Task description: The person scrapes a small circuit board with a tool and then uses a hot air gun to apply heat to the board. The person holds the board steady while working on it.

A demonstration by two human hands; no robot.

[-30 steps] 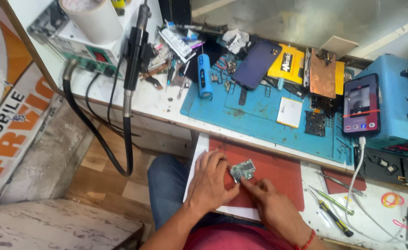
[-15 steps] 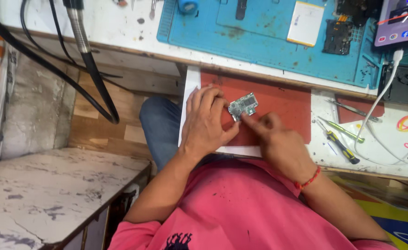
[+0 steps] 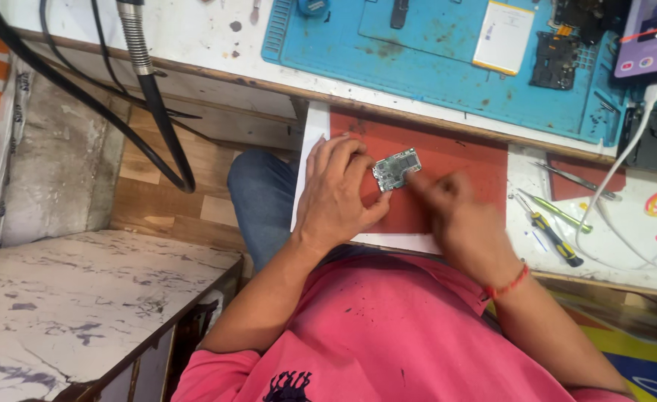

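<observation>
Head view: red mat [image 3: 455,160] on the bench.
Left hand [image 3: 336,195]: fingers curled, pinching circuit board [image 3: 396,168].
Right hand [image 3: 459,216]: blurred, fingertip touching board; grip unclear.

- Left hand [image 3: 337,190] lies palm-down, fingers curled at the circuit board's [image 3: 396,169] left edge.
- Right hand [image 3: 455,212], blurred, fingertips touch the board's right edge.

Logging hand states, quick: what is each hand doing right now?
Left hand: fingers closed on the small circuit board, steadying it on the red mat.
Right hand: blurred, fingertips at the board's edge; grip cannot be told.
</observation>
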